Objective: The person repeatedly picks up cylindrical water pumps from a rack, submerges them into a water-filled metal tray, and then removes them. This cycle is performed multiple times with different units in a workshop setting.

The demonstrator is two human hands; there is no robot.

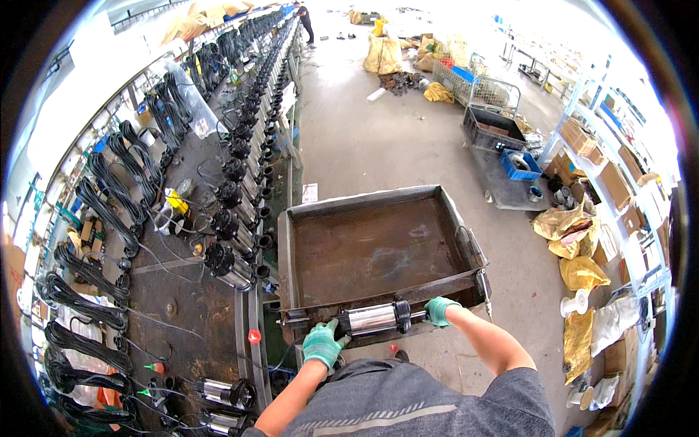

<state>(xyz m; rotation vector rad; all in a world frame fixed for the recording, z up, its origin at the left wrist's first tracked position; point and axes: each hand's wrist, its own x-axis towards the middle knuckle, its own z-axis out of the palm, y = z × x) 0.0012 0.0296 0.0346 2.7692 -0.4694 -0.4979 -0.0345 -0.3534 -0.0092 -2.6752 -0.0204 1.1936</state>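
Observation:
A submersible pump [371,319] with a silver cylinder and black ends lies sideways along the near edge of a brown-stained metal trough [378,251]. My left hand [324,344], in a green glove, grips the pump's black left end, thumb on top. My right hand [440,311], also gloved in green, is closed at the far side of the pump's right end, around a short metal rod [419,316]; the fingers partly hide it. A thin black cable [285,357] runs near my left hand toward the bench.
On the left, a long workbench [196,320] carries a row of similar pumps [231,266] and coiled black cables [80,306]. To the right stand a low cart [510,182] with a blue crate [520,165], yellow sacks [582,273] and a shelf rack [611,189]. A person [304,22] stands far off.

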